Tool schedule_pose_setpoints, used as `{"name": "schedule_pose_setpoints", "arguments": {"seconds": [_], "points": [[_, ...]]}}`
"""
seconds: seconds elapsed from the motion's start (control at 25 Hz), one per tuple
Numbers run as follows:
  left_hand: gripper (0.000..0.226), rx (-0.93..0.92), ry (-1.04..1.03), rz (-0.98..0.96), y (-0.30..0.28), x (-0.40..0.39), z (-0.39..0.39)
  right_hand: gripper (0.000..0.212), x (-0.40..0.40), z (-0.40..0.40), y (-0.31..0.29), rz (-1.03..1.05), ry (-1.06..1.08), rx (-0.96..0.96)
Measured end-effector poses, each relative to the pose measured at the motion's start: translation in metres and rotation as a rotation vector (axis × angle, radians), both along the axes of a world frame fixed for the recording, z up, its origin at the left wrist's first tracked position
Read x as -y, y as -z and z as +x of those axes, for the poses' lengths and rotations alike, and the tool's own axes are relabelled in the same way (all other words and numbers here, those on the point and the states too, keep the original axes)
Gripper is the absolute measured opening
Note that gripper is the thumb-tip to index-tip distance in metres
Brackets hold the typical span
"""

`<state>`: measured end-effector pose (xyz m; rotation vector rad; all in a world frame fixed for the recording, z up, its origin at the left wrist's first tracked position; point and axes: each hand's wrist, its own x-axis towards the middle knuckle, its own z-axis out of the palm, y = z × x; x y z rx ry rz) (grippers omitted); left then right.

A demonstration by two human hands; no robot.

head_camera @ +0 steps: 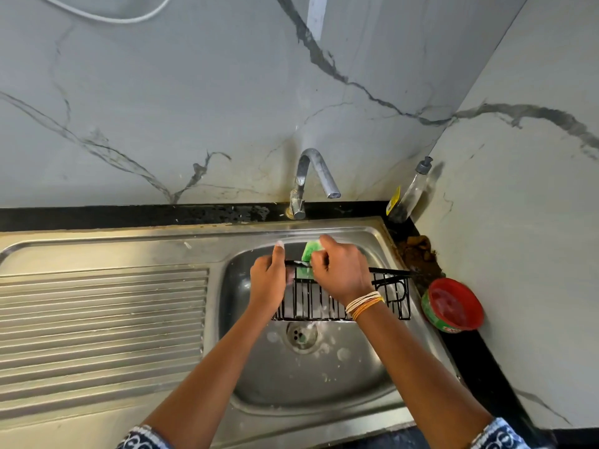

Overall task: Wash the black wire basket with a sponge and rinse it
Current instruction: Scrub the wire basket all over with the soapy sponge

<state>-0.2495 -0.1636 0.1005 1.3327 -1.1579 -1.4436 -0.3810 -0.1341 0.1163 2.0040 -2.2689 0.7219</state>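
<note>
No lettering here is clear enough to read.

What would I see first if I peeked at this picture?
Two hands in the middle, over the sink: the left hand holds a black wire basket, and the right hand rubs its top edge with a bright green sponge. Next you'd spot the round red tub on the black counter to the right, and the shiny tap behind, with no water showing.
</note>
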Motion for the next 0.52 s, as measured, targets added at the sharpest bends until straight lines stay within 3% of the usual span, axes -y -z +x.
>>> {"name": "schedule_pose_setpoints", "arguments": {"seconds": [0.08, 0.2, 0.24, 0.28, 0.4, 0.52], "points": [[0.058, -0.05, 0.011, -0.008, 0.0, 0.007, -0.005, 0.019, 0.005, 0.004, 0.001, -0.034, 0.139, 0.229], [0.059, 0.007, 0.026, -0.06, 0.001, 0.006, -0.004, 0.021, 0.006, -0.015, 0.001, -0.122, 0.371, 0.734], [0.059, 0.019, 0.011, -0.061, 0.002, 0.007, -0.001, 0.021, 0.002, -0.025, 0.0, -0.172, 0.431, 0.783], [0.059, 0.032, -0.007, -0.056, 0.003, 0.007, 0.002, 0.023, -0.005, -0.036, 0.0, -0.192, 0.489, 0.7], [0.058, 0.057, -0.079, 0.018, 0.001, 0.009, -0.001, 0.028, -0.021, -0.052, 0.011, -0.053, 0.555, 0.155], [0.051, 0.06, -0.149, 0.11, 0.001, 0.006, -0.018, 0.026, -0.016, -0.013, 0.028, -0.074, 0.413, 0.217]]}}
